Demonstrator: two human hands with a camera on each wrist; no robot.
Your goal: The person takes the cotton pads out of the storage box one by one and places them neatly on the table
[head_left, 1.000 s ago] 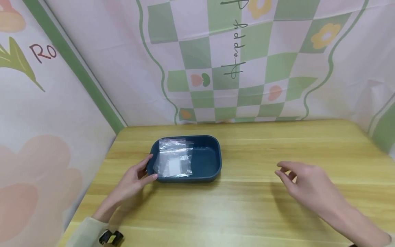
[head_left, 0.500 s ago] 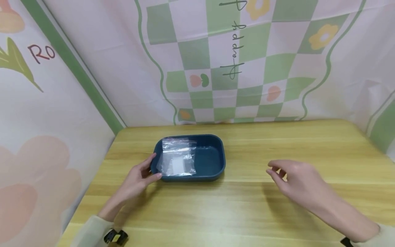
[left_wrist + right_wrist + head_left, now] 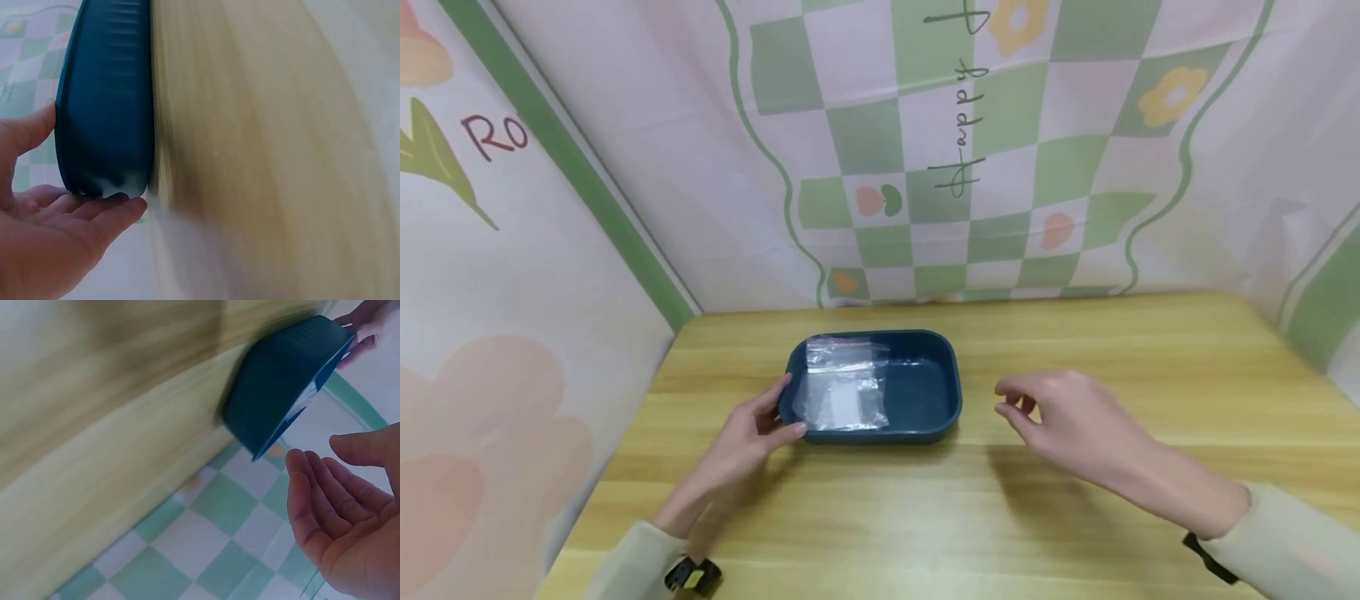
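A dark blue rectangular tray with rounded corners stands on the wooden table. Clear zip-lock bags, overlapping and showing a white patch, lie in its left half. My left hand holds the tray's left end, thumb at the front corner of the rim. In the left wrist view, the fingers of that hand lie against the end wall of the tray. My right hand hovers right of the tray, fingers loosely bent, apart from it. The right wrist view shows nothing in that hand.
The wooden table extends in front of the tray and to its right. A printed cloth with green checks hangs behind the back edge. Another printed panel borders the left side.
My left hand has slid rightward a little, and the tray with its bags has shifted with it. My right hand has come left, closer to the tray.
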